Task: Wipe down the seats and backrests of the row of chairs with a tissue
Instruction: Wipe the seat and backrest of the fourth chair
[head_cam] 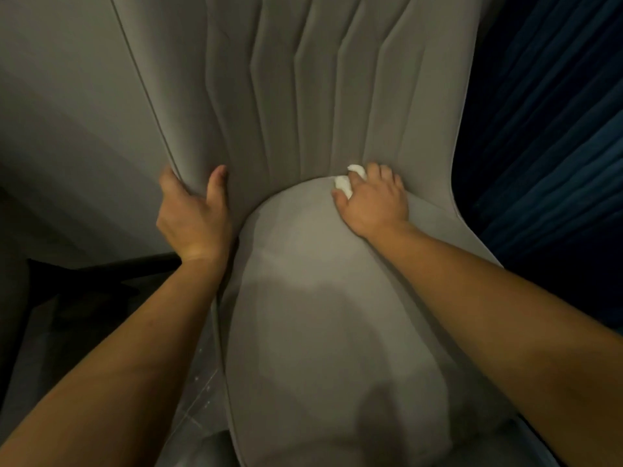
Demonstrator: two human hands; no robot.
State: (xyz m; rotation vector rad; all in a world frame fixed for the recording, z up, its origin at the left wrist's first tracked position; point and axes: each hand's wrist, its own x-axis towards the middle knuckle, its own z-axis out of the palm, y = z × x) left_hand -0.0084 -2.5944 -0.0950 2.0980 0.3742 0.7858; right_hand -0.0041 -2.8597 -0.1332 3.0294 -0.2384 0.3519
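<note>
A grey upholstered chair fills the view, its rounded seat [303, 315] below and its pleated backrest [303, 79] rising behind. My right hand [374, 200] presses a crumpled white tissue [344, 184] into the crease where seat meets backrest, right of centre. Most of the tissue is hidden under my fingers. My left hand [192, 210] grips the left edge of the backrest low down, thumb on the front face and fingers wrapped behind.
A dark blue pleated curtain [556, 129] hangs close on the right. A pale wall [67, 96] stands on the left, with a dark skirting [118, 267] and shadowed floor below it. The light is dim.
</note>
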